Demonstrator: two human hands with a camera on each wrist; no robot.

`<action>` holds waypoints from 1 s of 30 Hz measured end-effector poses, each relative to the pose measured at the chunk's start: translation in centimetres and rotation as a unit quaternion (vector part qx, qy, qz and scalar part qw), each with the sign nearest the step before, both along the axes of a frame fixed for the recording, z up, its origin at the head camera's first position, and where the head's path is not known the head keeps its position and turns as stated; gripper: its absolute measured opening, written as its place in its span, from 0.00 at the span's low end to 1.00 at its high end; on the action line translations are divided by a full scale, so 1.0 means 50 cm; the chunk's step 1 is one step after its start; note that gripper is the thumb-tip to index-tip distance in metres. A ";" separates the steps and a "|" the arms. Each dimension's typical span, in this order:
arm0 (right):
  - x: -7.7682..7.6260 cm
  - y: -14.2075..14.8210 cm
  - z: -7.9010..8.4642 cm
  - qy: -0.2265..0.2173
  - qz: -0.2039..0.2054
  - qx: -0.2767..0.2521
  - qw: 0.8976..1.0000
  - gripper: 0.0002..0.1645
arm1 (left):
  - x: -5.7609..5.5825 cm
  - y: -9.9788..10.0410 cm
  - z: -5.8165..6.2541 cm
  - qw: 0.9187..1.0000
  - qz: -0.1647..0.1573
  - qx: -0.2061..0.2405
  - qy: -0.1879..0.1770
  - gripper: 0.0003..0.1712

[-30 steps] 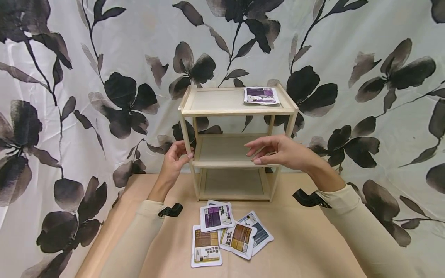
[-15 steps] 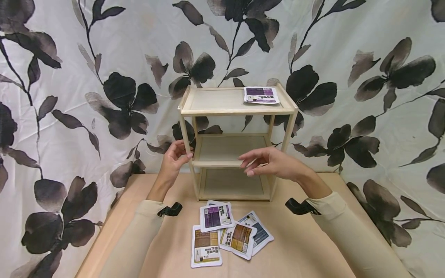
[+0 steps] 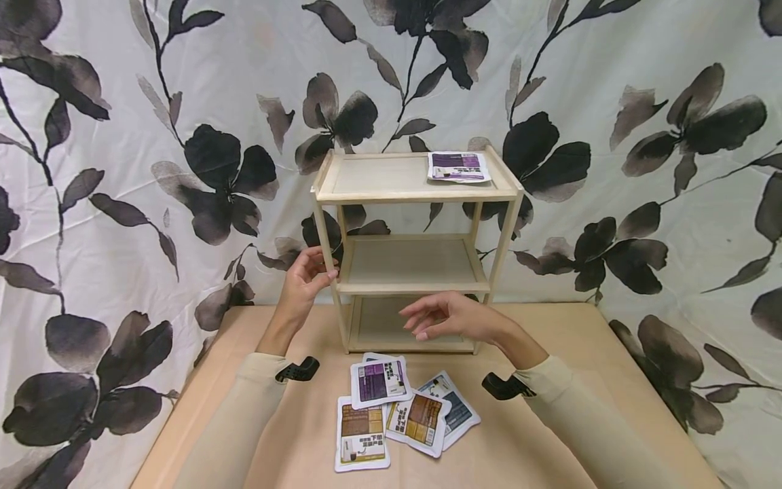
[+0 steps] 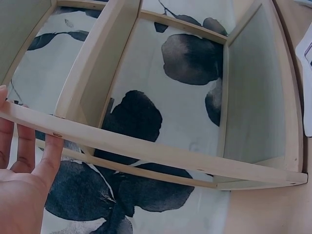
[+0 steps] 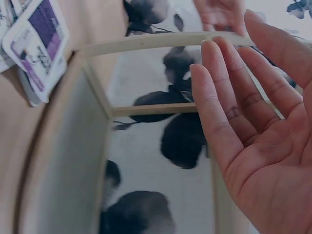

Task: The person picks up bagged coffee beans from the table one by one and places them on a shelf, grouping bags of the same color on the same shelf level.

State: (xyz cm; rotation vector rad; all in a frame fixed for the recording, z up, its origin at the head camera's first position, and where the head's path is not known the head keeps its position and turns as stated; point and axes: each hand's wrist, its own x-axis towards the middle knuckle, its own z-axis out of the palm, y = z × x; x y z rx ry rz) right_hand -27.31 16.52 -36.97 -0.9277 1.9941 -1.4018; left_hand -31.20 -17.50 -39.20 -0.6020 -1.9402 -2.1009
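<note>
A small three-tier wooden shelf (image 3: 379,178) stands at the back of the table. My left hand (image 3: 303,277) holds its front left post, thumb in front and fingers on the far side; the left wrist view shows those fingers (image 4: 48,158) at the wooden post (image 4: 146,147). My right hand (image 3: 455,318) hovers in front of the bottom tier with relaxed fingers and nothing in them. Below it lies a loose pile: a purple-and-white packet (image 3: 380,384), a brown packet (image 3: 362,435), another brown packet (image 3: 418,422) and a blue packet (image 3: 461,411).
Another purple packet (image 3: 459,167) lies on the top tier, towards the right. A corner of a further packet (image 3: 370,356) sticks out from under the purple one in the pile. A floral curtain (image 3: 244,81) hangs close behind the shelf and along both sides.
My right hand has come down and left, from the middle tier's height to in front of the bottom tier. The left hand stays on the post; shelf and packets look unmoved.
</note>
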 end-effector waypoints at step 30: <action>-0.013 -0.083 -0.235 -0.030 -0.007 -0.024 0.999 0.28 | 0.004 -0.002 0.003 1.000 -0.006 0.003 -0.004 0.22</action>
